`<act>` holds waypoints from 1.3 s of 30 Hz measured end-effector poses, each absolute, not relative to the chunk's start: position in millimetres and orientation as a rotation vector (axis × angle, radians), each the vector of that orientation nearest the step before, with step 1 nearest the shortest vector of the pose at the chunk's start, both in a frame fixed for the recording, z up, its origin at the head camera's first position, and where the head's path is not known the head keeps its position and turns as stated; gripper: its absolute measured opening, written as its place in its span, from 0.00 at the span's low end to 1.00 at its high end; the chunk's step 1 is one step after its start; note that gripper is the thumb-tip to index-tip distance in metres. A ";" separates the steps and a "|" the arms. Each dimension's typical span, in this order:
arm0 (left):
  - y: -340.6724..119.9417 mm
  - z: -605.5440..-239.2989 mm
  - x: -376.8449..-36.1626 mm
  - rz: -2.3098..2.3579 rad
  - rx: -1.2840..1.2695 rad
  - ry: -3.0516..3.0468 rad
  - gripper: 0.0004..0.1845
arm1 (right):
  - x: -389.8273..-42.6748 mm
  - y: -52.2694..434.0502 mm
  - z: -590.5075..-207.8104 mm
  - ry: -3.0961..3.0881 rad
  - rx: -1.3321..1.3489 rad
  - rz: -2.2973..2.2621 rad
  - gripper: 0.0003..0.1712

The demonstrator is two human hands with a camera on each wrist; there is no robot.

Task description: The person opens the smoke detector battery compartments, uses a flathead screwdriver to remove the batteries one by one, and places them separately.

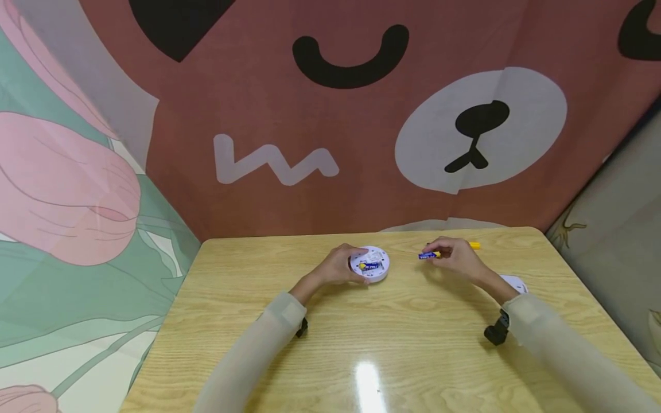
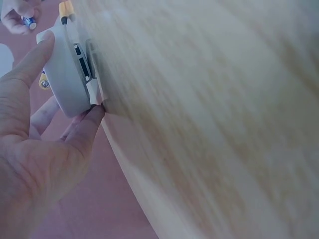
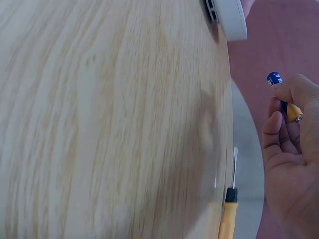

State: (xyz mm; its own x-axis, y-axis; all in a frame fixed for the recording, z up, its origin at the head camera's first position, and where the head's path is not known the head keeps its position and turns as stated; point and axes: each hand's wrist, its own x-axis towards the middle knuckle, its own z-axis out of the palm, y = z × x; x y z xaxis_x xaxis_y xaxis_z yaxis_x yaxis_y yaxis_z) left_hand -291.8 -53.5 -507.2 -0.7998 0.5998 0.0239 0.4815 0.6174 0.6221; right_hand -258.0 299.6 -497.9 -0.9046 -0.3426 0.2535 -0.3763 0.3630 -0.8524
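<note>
- Two hands work at once: the left hand (image 1: 338,268) curls its grip round the rim of a round white device (image 1: 370,264) lying open side up on the tabletop (image 1: 361,344), thumb on one edge and fingers on the other.
- Beside it, the right hand (image 1: 457,258) pinches a blue-and-yellow battery (image 1: 427,254) in its fingertips, held just above the tabletop and pointing toward the device.
- One battery (image 1: 369,265) already sits in the device's bay; judging by this, the held one is yet to go in, and the white cover (image 1: 514,283) by the right wrist is still off.
- Just beyond the right grip lies a yellow-handled screwdriver (image 1: 474,245).
- Only the right wrist view shows the screwdriver's metal shaft (image 3: 234,167); the left wrist view shows the device's side wall (image 2: 67,84), which the head view hides.
</note>
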 end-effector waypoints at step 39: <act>-53.9 -505.6 -288.9 0.932 0.901 2.651 0.47 | -267.6 375.1 -518.0 -2.859 0.276 1.131 0.09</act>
State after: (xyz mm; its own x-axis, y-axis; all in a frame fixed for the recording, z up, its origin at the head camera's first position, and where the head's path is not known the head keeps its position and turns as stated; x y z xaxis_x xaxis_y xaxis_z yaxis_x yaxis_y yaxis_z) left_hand -288.9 -53.9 -505.6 -0.7972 0.6034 0.0207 0.4837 0.6178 0.6199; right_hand -267.6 375.1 -518.0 -0.9825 -0.1457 0.1157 -0.1854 0.7158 -0.6733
